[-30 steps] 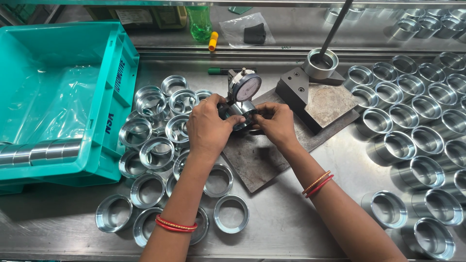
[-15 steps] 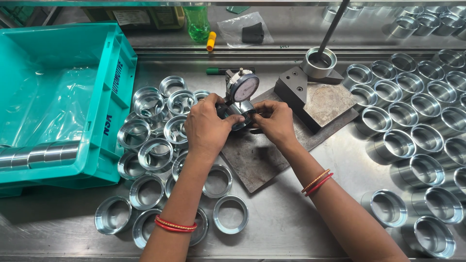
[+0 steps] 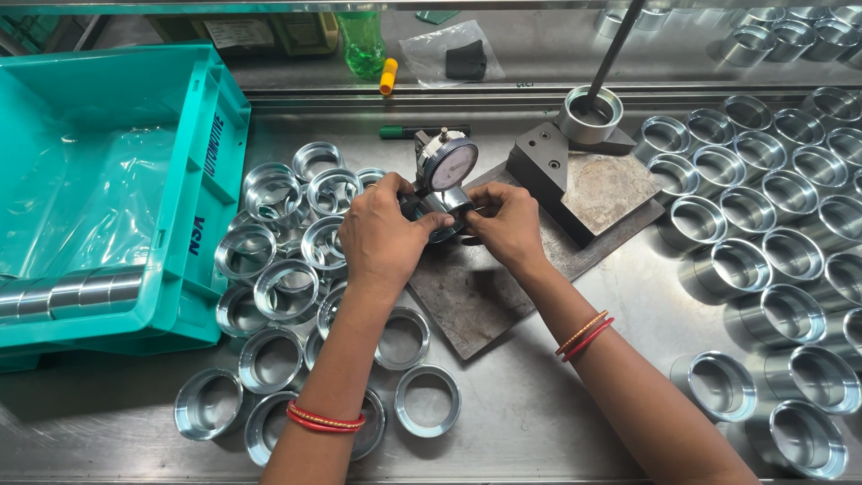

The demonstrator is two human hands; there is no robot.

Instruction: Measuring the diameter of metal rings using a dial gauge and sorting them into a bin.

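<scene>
Vs. a sec ago: no real change. Both hands stay put at frame centre, L hand and R hand, each grip clamped on metal ring under dial gauge on dark plate. Measurement seemingly ongoing.

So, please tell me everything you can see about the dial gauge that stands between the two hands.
The dial gauge has a round pale face with fine markings in a dark grey rim, and a short metal stem on top. It stands upright, tilted slightly back, over a dark flat metal plate. The left hand and the right hand close around its lower part, which hides its base and whatever sits under it. Metal rings lie to its left.
</scene>
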